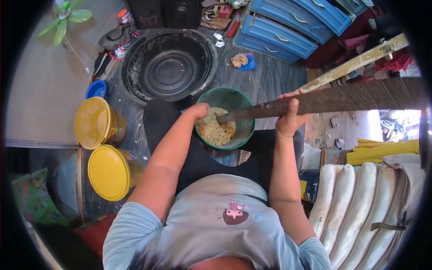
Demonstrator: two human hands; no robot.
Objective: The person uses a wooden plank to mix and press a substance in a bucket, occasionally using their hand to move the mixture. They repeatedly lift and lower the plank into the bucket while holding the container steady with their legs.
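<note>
A green bucket (246, 130) stands between my legs, with a pale, lumpy, crumbly mix (218, 136) in its bottom. My left hand (199, 110) is curled at the bucket's left rim, its fingertips mostly hidden. My right hand (290, 118) is wrapped round a long dark wooden plank (342, 98), thumb in front and fingers behind. The plank slants down to the left, and its narrow end rests in the mix. Its wide end reaches the right edge of the view.
A big black basin (135, 74) lies ahead. Two yellow buckets, one lidded (108, 173), and a small blue tub (96, 89) stand at left. Blue drawers (274, 38) are at the back right. A padded white seat (355, 202) is close on my right.
</note>
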